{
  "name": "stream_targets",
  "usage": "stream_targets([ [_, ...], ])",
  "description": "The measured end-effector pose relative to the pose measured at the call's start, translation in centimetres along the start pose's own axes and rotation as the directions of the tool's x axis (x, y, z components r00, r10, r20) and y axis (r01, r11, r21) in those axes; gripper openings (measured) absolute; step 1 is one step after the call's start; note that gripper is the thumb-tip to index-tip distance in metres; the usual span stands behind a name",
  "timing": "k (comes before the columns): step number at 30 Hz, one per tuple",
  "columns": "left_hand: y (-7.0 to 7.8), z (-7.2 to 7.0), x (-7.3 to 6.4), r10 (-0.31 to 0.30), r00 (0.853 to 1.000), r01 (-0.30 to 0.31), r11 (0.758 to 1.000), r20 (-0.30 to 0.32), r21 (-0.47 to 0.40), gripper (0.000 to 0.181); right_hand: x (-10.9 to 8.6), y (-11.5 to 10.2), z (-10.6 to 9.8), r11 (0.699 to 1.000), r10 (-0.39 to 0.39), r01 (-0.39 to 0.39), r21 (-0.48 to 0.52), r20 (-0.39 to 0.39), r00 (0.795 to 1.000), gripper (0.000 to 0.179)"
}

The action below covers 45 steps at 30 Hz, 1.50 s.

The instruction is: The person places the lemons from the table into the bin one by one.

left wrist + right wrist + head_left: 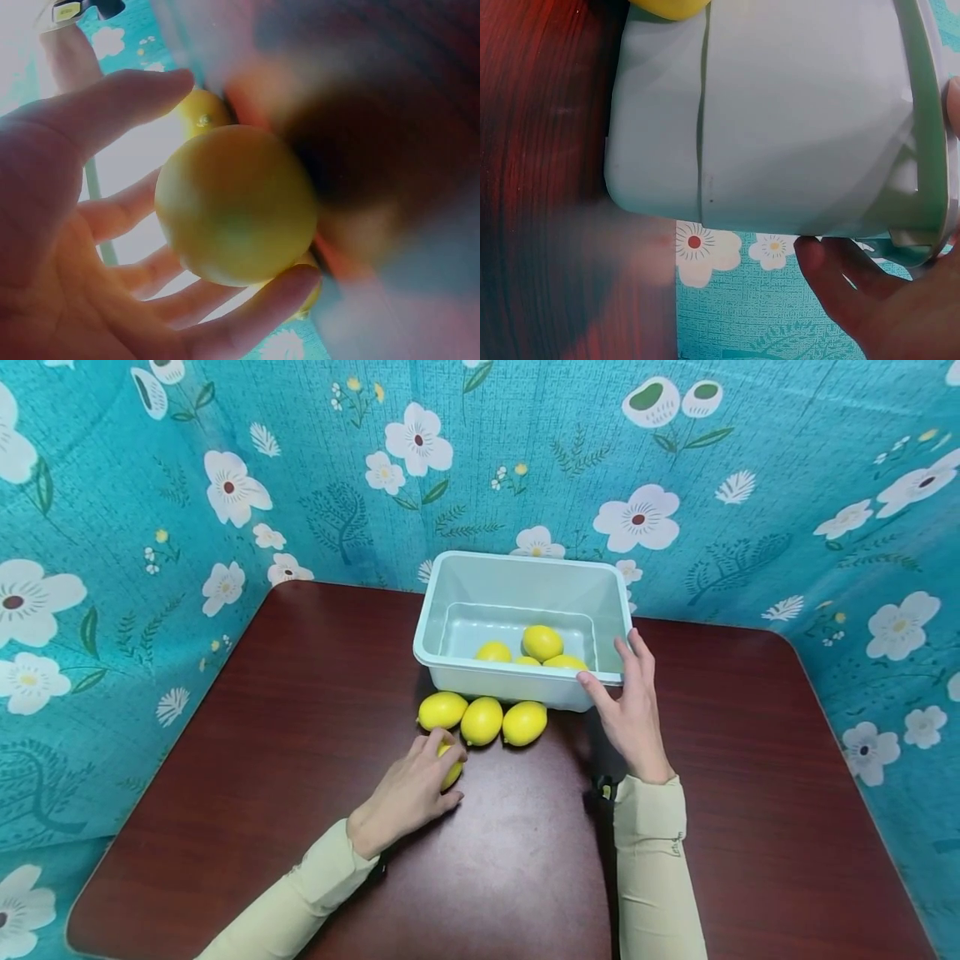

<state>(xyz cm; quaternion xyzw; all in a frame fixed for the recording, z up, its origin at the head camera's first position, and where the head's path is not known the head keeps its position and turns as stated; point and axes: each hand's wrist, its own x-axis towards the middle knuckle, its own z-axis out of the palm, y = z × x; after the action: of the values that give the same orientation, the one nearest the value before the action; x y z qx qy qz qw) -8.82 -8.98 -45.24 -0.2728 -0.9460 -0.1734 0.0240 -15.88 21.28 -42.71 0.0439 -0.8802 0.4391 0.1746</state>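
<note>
On the table, a yellow lemon (pixel 236 206) sits under my left hand (pixel 408 789). The fingers curl over its far side, while the thumb stands a little apart from it. A light blue-green plastic basin (pixel 495 678) stands at the back, with my right hand (pixel 632 714) holding its front right corner. That hand's thumb lies on the front rim and its fingers against the right side. Inside are several lemons (pixel 542 642), partly hidden by the front wall. Along the basin's front lie three more: a left lemon (pixel 442 711), a middle lemon (pixel 482 721) and a right lemon (pixel 524 723).
The dark red-brown table (pixel 750 793) has rounded corners. A teal flowered cloth (pixel 510 460) hangs behind it and along both sides, close behind the basin. A small black band (pixel 604 788) shows at the right wrist.
</note>
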Motion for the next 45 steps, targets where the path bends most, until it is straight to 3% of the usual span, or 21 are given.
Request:
stream_targets([
  [19, -0.11, -0.12, -0.06, 0.001, 1.0, -0.001, 1.0, 0.016, 0.004, 0.045, -0.24, -0.08, -0.31, 0.995, -0.019, 0.022, -0.097, 0.026, 0.999, 0.074],
  [45, -0.24, -0.01, -0.03, 0.016, 1.0, -0.016, 1.0, 0.002, -0.016, 0.046, -0.24, 0.01, -0.39, 0.991, -0.007, 0.01, -0.131, 0.021, 1.0, 0.078],
])
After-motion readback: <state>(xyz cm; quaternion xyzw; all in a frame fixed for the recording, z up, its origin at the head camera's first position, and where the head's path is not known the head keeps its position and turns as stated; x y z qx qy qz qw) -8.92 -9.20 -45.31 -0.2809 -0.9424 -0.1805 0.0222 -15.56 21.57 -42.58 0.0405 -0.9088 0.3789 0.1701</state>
